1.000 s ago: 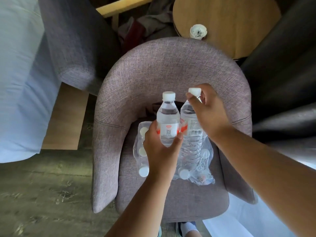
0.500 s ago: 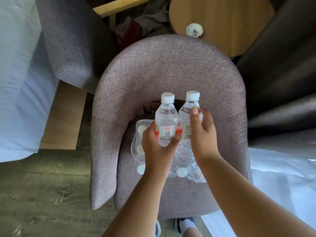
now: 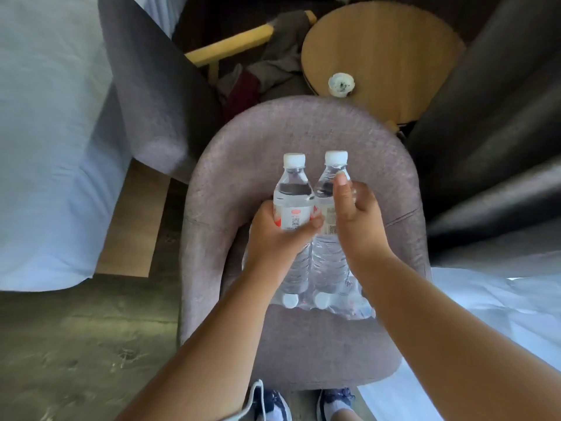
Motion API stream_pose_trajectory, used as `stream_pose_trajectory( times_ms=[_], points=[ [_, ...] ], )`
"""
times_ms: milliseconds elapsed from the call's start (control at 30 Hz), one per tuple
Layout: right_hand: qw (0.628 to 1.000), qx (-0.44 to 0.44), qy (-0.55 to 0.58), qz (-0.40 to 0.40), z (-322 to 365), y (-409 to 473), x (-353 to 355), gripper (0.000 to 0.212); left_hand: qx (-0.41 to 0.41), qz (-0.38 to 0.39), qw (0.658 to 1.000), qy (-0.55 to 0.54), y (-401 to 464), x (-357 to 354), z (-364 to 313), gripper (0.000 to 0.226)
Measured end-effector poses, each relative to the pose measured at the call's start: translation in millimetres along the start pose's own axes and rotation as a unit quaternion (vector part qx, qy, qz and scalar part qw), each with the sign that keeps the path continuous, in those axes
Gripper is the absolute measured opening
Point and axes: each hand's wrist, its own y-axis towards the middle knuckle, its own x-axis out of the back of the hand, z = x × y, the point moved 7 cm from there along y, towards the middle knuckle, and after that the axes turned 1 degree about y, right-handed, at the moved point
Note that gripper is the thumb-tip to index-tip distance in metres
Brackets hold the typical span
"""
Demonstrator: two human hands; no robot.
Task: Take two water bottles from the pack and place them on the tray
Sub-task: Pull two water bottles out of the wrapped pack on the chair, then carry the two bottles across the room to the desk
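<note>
Two clear water bottles with white caps are held upright side by side above the chair seat. My left hand (image 3: 280, 235) wraps the label of the left bottle (image 3: 293, 189). My right hand (image 3: 353, 220) grips the right bottle (image 3: 329, 180) around its middle, thumb pointing up. Below them the plastic-wrapped pack (image 3: 337, 302) of bottles lies on the seat, two white caps showing at its near edge. No tray is in view.
The pack rests on a mauve fabric armchair (image 3: 303, 132). Behind it stands a round wooden table (image 3: 394, 50) with a small white cup (image 3: 340, 84). A second grey chair (image 3: 151, 95) and a white bed (image 3: 45, 132) are at left; dark cushions at right.
My right hand slid from the cap down to the bottle's middle and lifted it out of the pack. Both bottles now stand level, higher above the seat.
</note>
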Motion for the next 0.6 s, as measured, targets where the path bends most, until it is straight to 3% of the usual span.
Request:
stream_pose_trajectory(
  times_ms=[133,333,467,533,600],
  points=[
    [0.999,0.007,0.033,0.008,56.3,-11.1,6.9,0.043,-0.026,-0.011,0.999,-0.029,-16.8,8.8,-57.7,0.040],
    [0.998,0.052,0.031,0.028,185.5,-48.7,28.5,0.063,-0.085,-0.011,0.994,-0.062,-59.3,23.0,-178.4,0.046],
    [0.992,0.093,0.070,0.045,283.3,-90.0,46.9,0.044,-0.130,-0.015,0.988,-0.076,-99.1,39.4,-277.7,0.061],
    [0.989,0.109,0.084,0.045,322.1,-110.3,56.5,0.048,-0.154,-0.019,0.985,-0.074,-120.4,48.0,-320.6,0.058],
    [0.986,0.136,0.090,0.045,362.8,-131.1,63.8,0.054,-0.180,-0.027,0.979,-0.096,-139.9,56.9,-363.9,0.069]
  ],
)
